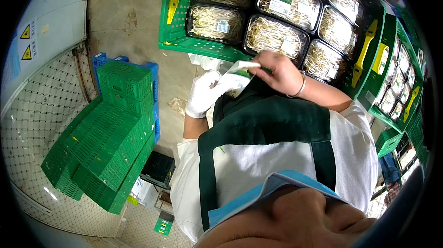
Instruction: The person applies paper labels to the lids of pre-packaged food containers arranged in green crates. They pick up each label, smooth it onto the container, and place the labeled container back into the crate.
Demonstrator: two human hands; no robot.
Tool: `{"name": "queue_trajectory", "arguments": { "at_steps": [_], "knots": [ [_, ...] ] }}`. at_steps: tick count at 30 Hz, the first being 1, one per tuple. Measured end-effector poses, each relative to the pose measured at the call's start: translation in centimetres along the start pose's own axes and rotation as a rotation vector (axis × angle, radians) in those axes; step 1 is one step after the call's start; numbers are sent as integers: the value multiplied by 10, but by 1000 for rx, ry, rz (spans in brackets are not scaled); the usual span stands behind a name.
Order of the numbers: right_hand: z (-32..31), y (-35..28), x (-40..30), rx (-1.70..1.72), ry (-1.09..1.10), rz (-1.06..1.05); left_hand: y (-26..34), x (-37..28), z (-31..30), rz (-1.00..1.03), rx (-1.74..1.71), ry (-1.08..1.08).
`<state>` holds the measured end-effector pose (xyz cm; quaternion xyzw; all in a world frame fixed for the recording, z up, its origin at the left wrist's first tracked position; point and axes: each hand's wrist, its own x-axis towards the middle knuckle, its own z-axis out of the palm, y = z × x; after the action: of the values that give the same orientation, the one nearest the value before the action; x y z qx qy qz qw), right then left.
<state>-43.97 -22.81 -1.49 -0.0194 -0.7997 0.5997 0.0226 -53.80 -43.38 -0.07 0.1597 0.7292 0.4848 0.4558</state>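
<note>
My left hand (203,95), in a white glove, holds printed labels (239,79) with green and white patches in front of my apron. At their upper right end, the thumb and fingers of my right hand (277,73) pinch an edge. The right hand is bare and has a bracelet (299,85) at the wrist. Just beyond it stands a green plastic crate (211,51) holding several black trays of bean sprouts. The nearest middle tray (271,35) lies partly behind my right hand. A tray (289,2) farther back bears a large printed label.
Another green crate (382,64) with packed trays stands at the right. On the left, stacked green crates (114,123) rest by a blue pallet (156,106). A black crate (157,168) sits on the floor near my left side. A white wall panel (59,2) bears warning signs.
</note>
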Motion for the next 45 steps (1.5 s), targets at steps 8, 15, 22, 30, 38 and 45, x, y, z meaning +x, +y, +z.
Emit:
{"name": "queue_trajectory", "arguments": {
  "at_steps": [8,15,22,30,38,45],
  "knots": [
    [-2,-6,-3,-86,72,31,-7,1,23,12,123,107],
    [-34,93,12,-838,-49,96,-33,-26,-38,18,-94,262],
    [-24,76,8,-1083,217,83,-16,-9,-6,124,-198,236],
    [-44,-12,-19,161,-15,160,24,28,32,8,206,25],
    [-79,3,-41,-7,114,202,57,67,96,344,173,98],
    [-124,24,-57,-254,322,89,49,81,133,190,107,-6]
  ]
}}
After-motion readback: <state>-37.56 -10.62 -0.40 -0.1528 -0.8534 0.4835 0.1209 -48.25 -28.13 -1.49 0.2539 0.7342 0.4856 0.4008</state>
